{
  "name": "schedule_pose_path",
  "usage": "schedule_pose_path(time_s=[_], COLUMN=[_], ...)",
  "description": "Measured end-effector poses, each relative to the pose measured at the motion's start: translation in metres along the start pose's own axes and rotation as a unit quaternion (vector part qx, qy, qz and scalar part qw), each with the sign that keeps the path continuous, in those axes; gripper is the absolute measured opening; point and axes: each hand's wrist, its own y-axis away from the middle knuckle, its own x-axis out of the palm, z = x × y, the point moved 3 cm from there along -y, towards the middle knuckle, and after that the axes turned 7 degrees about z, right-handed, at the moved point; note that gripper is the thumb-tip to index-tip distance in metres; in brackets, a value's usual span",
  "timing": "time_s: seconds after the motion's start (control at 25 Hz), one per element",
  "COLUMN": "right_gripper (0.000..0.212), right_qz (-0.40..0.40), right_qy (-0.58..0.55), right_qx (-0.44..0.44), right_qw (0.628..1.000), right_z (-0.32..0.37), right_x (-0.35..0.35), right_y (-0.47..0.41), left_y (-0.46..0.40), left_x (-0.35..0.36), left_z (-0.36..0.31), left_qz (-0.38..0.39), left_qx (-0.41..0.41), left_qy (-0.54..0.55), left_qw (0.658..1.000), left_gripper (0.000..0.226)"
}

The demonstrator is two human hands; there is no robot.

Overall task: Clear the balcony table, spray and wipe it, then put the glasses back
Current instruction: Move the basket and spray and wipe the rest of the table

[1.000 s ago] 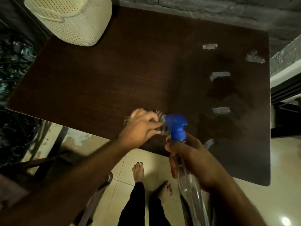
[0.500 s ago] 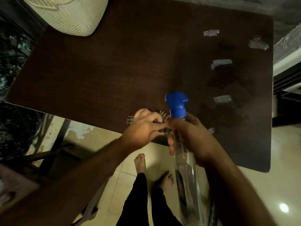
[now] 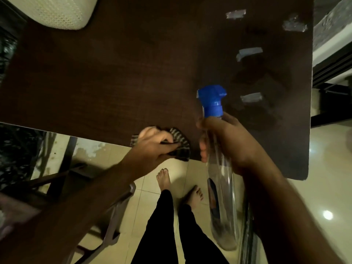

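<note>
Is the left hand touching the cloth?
Touching. The head view shows the left hand gripping the cloth at the table edge.

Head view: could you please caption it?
Left hand grips striped cloth on dark wooden table; right hand holds blue-capped clear spray bottle.

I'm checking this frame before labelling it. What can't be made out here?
- Basket, head view: top cut off by the frame edge.
- Striped cloth: mostly covered by the left hand.
- Spray bottle label: dim and blurred, unreadable; the right hand hides its neck.
- Glasses: none in view.
</note>
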Motion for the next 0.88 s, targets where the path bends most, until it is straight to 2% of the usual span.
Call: schedule_pose_path(time_s=[0.08,0.16,0.24,0.32,0.4,0.48,0.68,0.76,0.88], right_gripper=[0.026,0.027,0.025,0.023,0.02,0.021,0.035,0.03,0.017], right_qz=[0.0,-0.008,-0.011,-0.006,0.003,0.017,0.008,0.004,-0.002], right_qy=[-0.006,-0.012,-0.02,-0.019,-0.024,-0.045,-0.059,-0.055,-0.073], right_qx=[0.005,0.005,0.006,0.001,-0.003,-0.006,-0.001,0.002,0.001], right_qw=[1.0,1.0,1.0,1.0,1.0,0.999,0.998,0.998,0.997], right_z=[-0.002,-0.004,-0.002,0.004,0.011,0.011,-0.005,-0.007,0.001], right_x=[-0.006,-0.013,-0.015,-0.014,-0.013,-0.013,-0.022,-0.025,-0.025], right_y=[0.002,0.001,-0.002,-0.006,-0.008,-0.009,-0.01,-0.013,-0.023], left_y=[0.013,-0.019,-0.059,-0.074,-0.047,-0.008,0.009,-0.003,-0.054], left_x=[-0.015,-0.04,-0.058,-0.043,-0.008,0.006,-0.009,-0.013,-0.022], left_z=[0.035,0.089,0.111,0.076,0.018,-0.007,0.027,0.03,0.039], left_qz=[-0.035,-0.084,-0.122,-0.12,-0.055,-0.028,-0.015,-0.013,-0.037], left_qx=[-0.002,-0.101,-0.186,-0.165,-0.078,-0.035,0.029,0.034,-0.003], left_qy=[-0.02,-0.03,-0.027,-0.015,0.002,0.01,-0.034,-0.024,-0.027], left_qw=[0.999,0.991,0.975,0.979,0.995,0.999,0.999,0.999,0.999], left_gripper=[0.035,0.037,0.041,0.038,0.031,0.025,0.035,0.036,0.034])
